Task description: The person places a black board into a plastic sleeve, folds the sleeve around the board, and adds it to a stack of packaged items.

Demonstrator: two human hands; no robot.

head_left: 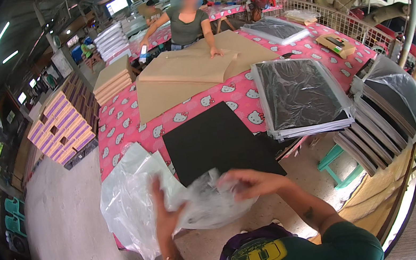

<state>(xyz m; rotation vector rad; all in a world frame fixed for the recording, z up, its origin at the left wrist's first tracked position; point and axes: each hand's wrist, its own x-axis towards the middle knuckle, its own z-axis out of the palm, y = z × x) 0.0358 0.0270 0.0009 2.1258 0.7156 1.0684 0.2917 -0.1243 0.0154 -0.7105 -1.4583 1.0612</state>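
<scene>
A crumpled clear plastic bag (211, 205) hangs between my two hands at the near edge of the table. My right hand (253, 181) has its fingers curled on the bag's right side; the fingertips are slightly blurred. At the bag's left side, my left hand (165, 211) is raised with thumb and fingers apart, also blurred. More clear plastic bags (133, 189) lie in a loose pile at the table's near left corner, partly hanging over the edge. Just beyond my hands, a flat black board (215, 142) lies on the pink patterned tablecloth (179, 117).
A stack of plastic-wrapped black boards (299, 95) sits to the right, with more wrapped boards (379, 120) beside it by a green stool (337, 164). Across the table, a person (189, 22) touches brown paper sheets (183, 69). Stacked cartons (65, 127) stand left.
</scene>
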